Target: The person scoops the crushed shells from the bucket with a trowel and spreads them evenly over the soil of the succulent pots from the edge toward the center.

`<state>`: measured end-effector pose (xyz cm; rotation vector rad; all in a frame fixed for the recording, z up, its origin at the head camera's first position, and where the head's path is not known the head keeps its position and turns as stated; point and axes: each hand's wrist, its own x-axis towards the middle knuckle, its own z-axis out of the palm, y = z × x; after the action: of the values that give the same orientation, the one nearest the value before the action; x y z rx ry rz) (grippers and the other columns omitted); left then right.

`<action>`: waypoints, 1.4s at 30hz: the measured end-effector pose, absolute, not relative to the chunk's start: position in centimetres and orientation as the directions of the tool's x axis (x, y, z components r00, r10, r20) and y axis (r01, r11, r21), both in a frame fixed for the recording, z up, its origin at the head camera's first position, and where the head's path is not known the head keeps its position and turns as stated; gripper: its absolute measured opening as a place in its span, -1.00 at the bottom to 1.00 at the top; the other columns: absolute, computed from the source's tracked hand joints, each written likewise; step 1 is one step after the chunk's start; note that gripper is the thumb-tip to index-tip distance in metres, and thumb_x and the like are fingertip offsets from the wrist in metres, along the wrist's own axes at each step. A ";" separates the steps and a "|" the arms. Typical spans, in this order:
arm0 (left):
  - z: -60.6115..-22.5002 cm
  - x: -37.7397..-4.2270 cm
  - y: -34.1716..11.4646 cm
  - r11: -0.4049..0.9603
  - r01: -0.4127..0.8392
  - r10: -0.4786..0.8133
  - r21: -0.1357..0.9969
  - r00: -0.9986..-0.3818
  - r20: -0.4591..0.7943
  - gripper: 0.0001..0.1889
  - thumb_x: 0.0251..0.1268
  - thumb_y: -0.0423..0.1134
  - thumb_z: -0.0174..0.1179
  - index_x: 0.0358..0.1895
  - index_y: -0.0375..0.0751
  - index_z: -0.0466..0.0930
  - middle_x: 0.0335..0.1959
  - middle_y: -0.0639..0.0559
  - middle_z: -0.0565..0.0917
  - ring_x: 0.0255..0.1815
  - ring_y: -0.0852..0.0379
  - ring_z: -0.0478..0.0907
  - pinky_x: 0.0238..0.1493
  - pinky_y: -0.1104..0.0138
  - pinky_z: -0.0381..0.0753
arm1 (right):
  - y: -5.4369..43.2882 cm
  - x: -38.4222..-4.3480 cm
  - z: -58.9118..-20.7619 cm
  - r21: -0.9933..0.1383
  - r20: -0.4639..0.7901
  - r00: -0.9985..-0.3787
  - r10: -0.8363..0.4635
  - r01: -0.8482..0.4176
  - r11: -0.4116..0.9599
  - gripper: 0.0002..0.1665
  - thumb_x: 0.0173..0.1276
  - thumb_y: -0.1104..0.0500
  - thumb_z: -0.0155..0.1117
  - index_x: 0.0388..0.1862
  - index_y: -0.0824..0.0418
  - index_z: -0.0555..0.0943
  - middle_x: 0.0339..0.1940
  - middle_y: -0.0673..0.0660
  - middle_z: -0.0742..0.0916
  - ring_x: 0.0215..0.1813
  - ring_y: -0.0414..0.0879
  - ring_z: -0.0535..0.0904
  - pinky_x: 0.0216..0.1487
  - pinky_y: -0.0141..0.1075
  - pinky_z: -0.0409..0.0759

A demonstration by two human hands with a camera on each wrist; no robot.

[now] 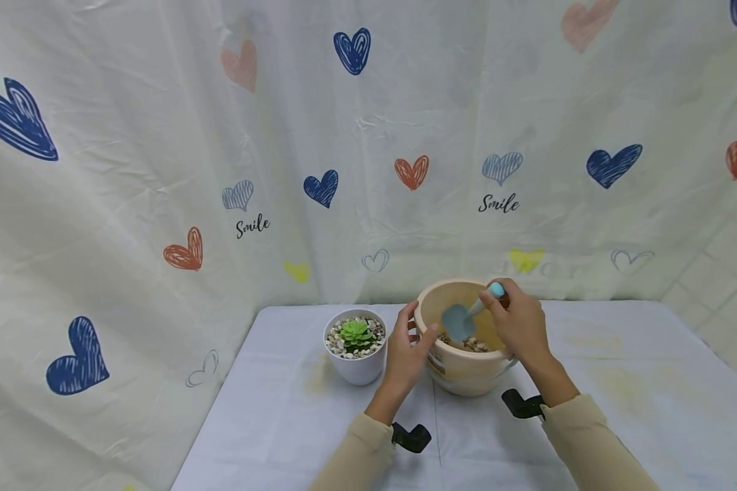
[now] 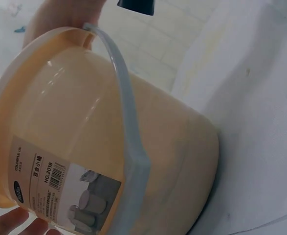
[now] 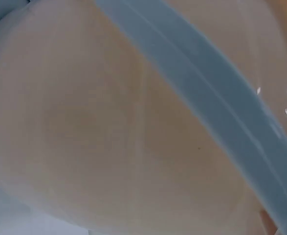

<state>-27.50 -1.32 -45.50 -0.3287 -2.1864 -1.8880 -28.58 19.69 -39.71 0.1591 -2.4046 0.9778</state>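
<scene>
A cream plastic bucket [image 1: 467, 378] stands on the table, with brown and pale pebbles [image 1: 475, 346] at its bottom. My left hand [image 1: 405, 351] grips its left rim, thumb toward the front; the fingertips [image 2: 11, 223] show at the bucket's side in the left wrist view. My right hand [image 1: 518, 320] holds a small blue shovel [image 1: 458, 322] by its handle over the bucket's right rim, blade down inside the opening. A grey-blue bail handle [image 2: 133, 156] hangs along the bucket's front, beside a printed label [image 2: 60, 186]. The right wrist view is filled by the bucket wall [image 3: 99, 122] and this bail.
Left of the bucket stands a white pot [image 1: 357, 370] with a green succulent [image 1: 356, 333] among pale pebbles. A white cloth [image 1: 270, 409] covers the table. Behind it hangs a white curtain [image 1: 368, 123] printed with hearts; pale tiles [image 1: 718, 293] show at the right.
</scene>
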 end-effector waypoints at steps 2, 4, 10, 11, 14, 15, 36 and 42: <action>-45.8 -27.6 -1.2 0.146 0.304 0.020 0.941 -0.952 0.304 -0.33 0.42 0.07 0.21 0.54 0.08 0.28 0.40 0.00 0.53 0.27 -0.02 0.54 0.17 0.11 0.61 | 19.7 -28.6 -39.6 -0.602 0.513 -0.856 0.070 -0.300 0.740 -0.69 0.53 0.00 0.26 0.03 0.19 0.59 -0.33 0.27 0.78 -0.47 -0.01 0.59 -0.46 -0.25 0.43; -46.0 -27.6 -1.2 0.147 0.291 0.027 0.945 -0.957 0.290 -0.33 0.44 0.11 0.18 0.55 0.17 0.25 0.38 -0.04 0.55 0.25 -0.01 0.58 0.14 0.19 0.62 | 19.6 -28.6 -39.4 -0.592 0.507 -0.860 0.055 -0.301 0.747 -0.70 0.53 0.00 0.27 0.03 0.18 0.59 -0.35 0.25 0.77 -0.51 -0.06 0.53 -0.49 -0.26 0.40; -46.7 -27.5 -1.0 0.113 0.280 0.034 0.953 -0.960 0.278 -0.36 0.47 0.14 0.13 0.55 0.31 0.20 0.33 -0.12 0.60 0.21 0.05 0.63 0.16 0.18 0.65 | 19.7 -28.8 -39.2 -0.558 0.462 -0.887 -0.001 -0.292 0.777 -0.69 0.50 0.00 0.30 0.04 0.18 0.58 -0.47 0.16 0.67 -0.58 -0.09 0.41 -0.53 -0.26 0.33; -46.7 -27.5 -1.0 0.106 0.282 0.031 0.953 -0.959 0.281 -0.37 0.48 0.13 0.13 0.55 0.32 0.20 0.33 -0.12 0.60 0.23 0.05 0.62 0.18 0.15 0.64 | 19.7 -28.9 -39.2 -0.550 0.450 -0.893 -0.015 -0.291 0.783 -0.67 0.50 0.00 0.30 0.05 0.19 0.59 -0.49 0.14 0.66 -0.59 -0.09 0.39 -0.53 -0.25 0.32; -46.8 -27.4 -1.0 0.090 0.292 0.029 0.952 -0.956 0.290 -0.38 0.50 0.12 0.12 0.56 0.33 0.19 0.35 -0.14 0.59 0.28 0.03 0.60 0.24 0.05 0.61 | 19.7 -28.9 -39.3 -0.534 0.422 -0.905 -0.044 -0.288 0.795 -0.62 0.49 -0.01 0.30 0.10 0.22 0.59 -0.52 0.11 0.62 -0.60 -0.08 0.36 -0.52 -0.24 0.30; -46.9 -27.4 -1.0 0.090 0.293 0.030 0.952 -0.956 0.291 -0.38 0.50 0.12 0.11 0.56 0.33 0.18 0.36 -0.14 0.58 0.28 0.03 0.61 0.25 0.05 0.61 | 19.7 -28.9 -39.3 -0.531 0.415 -0.909 -0.049 -0.285 0.798 -0.60 0.49 -0.02 0.30 0.11 0.22 0.60 -0.51 0.12 0.64 -0.59 -0.08 0.38 -0.52 -0.24 0.30; -47.9 -27.6 -0.8 0.113 0.305 0.051 0.946 -0.952 0.301 -0.38 0.54 0.18 0.04 0.58 0.42 0.10 0.36 -0.10 0.58 0.22 0.06 0.65 0.18 0.28 0.64 | 19.7 -28.8 -39.4 -0.506 0.354 -0.934 -0.047 -0.233 0.830 -0.60 0.49 -0.10 0.29 -0.06 0.23 0.62 -0.29 0.22 0.78 -0.35 0.05 0.67 -0.43 -0.17 0.51; -47.9 -27.7 -0.8 0.118 0.311 0.051 0.943 -0.950 0.307 -0.38 0.54 0.18 0.03 0.58 0.44 0.09 0.37 -0.08 0.57 0.25 0.04 0.63 0.21 0.27 0.63 | 19.6 -28.6 -39.0 -0.506 0.307 -0.949 -0.069 -0.224 0.833 -0.59 0.51 -0.17 0.22 -0.07 0.16 0.61 -0.13 0.26 0.81 -0.20 0.18 0.72 -0.38 -0.11 0.54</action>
<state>-27.69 -0.75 -47.92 -0.3612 -2.1916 -1.9299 -28.59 19.65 -39.01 0.2235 -2.7379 0.8048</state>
